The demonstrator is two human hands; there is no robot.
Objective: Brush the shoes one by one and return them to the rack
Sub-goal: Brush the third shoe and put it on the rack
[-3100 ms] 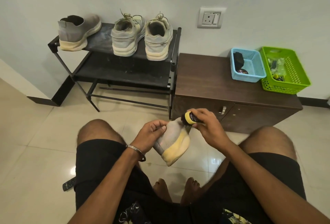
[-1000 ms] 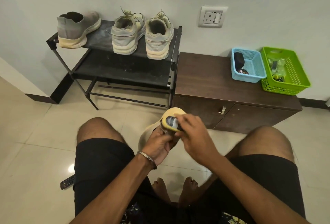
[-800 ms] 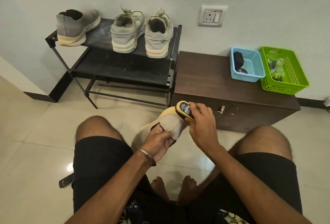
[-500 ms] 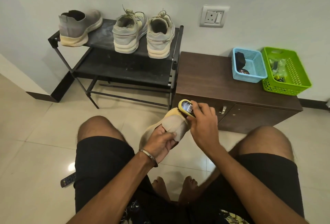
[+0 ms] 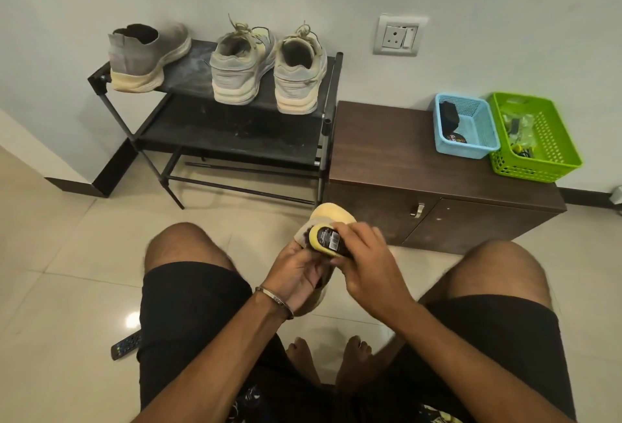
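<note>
A: Head view, hand status?

B: The left hand (image 5: 296, 274) grasps the grey shoe (image 5: 331, 217), with fingers curled around its upper. The shoe is held in the air between the knees, in front of the brown cabinet (image 5: 387, 156), with the yellowed sole end pointing toward the cabinet. The right hand (image 5: 367, 267) is clenched around the brush (image 5: 328, 239), a yellow-edged unit with a black labelled back. The brush rests against the shoe just beside the left-hand fingers.

A: Location of the remaining shoes?

B: The black shoe rack (image 5: 235, 133) stands touching the left side of the cabinet. On its top shelf, farthest from the cabinet, sits the matching grey slip-on shoe (image 5: 144, 55). The pair of laced sneakers (image 5: 269, 65) sits nearer the cabinet, heels outward. The lower shelf carries no shoes.

A: Items on the cabinet?

B: A blue basket (image 5: 471, 143) holds dark objects. A green basket (image 5: 538, 153) just beside it holds small items too unclear to identify. A wall socket (image 5: 400, 37) is mounted above the cabinet. A remote control (image 5: 126, 345) lies on the floor well left of the cabinet, beside the left thigh.
</note>
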